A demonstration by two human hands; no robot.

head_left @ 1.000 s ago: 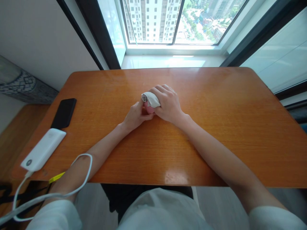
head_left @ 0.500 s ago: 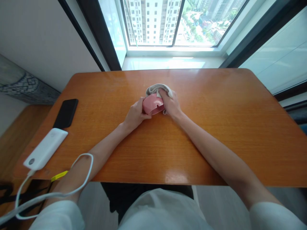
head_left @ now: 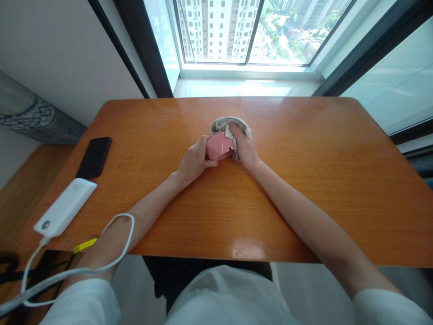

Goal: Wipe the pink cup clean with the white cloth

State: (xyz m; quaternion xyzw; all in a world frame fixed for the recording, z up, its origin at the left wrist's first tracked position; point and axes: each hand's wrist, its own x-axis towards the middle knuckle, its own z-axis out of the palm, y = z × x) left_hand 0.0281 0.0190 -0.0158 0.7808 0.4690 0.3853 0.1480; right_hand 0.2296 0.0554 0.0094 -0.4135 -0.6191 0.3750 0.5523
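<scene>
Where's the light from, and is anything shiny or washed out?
Head view: daylight through the dark-framed glass window washes out the outdoors; head view: glare spots the glossy brown wooden table near its front edge; head view: the faceted pink object looks slightly blurred.

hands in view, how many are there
2: the left hand grips the pink object; the right hand holds the pale cloth against it. No others show.

Head view forward-down across table (head_left: 291,189)
</scene>
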